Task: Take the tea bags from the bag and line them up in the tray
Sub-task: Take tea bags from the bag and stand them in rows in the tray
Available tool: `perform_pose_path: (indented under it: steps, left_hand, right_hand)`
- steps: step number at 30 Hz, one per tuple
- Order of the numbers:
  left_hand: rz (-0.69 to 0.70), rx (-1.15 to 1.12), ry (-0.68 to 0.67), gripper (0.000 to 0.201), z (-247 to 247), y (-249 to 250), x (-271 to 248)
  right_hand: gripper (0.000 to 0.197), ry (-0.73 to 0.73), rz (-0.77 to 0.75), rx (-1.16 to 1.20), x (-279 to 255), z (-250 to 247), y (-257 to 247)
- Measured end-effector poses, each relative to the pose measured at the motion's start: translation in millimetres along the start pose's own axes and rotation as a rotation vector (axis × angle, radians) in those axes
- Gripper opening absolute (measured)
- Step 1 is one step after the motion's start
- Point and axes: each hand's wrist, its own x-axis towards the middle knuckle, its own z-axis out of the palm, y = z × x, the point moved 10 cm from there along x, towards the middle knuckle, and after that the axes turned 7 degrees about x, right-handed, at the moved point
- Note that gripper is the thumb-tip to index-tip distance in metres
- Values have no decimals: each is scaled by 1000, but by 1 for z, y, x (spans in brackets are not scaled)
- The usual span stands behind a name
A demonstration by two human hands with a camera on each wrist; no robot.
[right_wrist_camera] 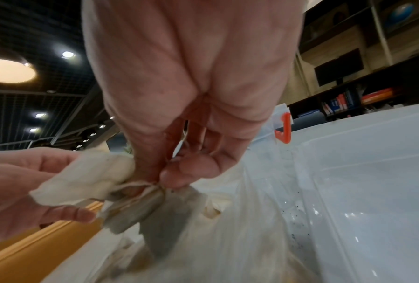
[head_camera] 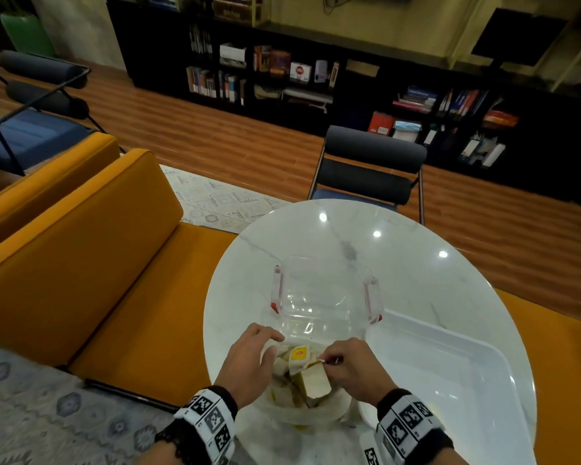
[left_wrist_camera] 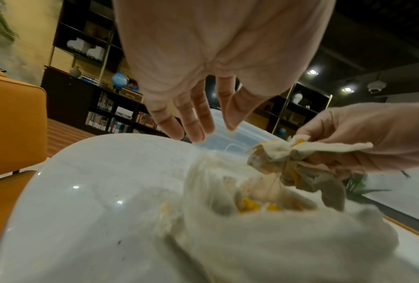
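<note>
A: Where are the tea bags [head_camera: 304, 367]?
B: Bunched above the plastic bag [head_camera: 311, 411] at the bench's [head_camera: 416, 263] near edge; the right hand [head_camera: 351, 369] pinches their strings, the left hand [head_camera: 249, 360] cups them with relaxed, extended fingers.
A: Risk?
B: Tangled strings may drag extra bags out or tear paper.
A: Surroundings?
B: The white tray [head_camera: 483, 357] lies right; a clear lidded container [head_camera: 322, 297] stands just beyond, not blocking.
</note>
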Motion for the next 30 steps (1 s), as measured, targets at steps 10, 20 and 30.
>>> perform_pose_path:
  steps: [10, 20, 30]
  left_hand:
    - [-241, -607, -345, 77, 1, 47, 25]
    - [-76, -708, -472, 86, 20, 54, 16]
    - [-459, -981, -370, 54, 47, 31, 0]
  right_hand:
    - [43, -230, 250, 322, -9, 6, -3]
    - [34, -256, 383, 677, -7, 20, -4]
    - [22, -218, 407, 763, -4, 22, -7]
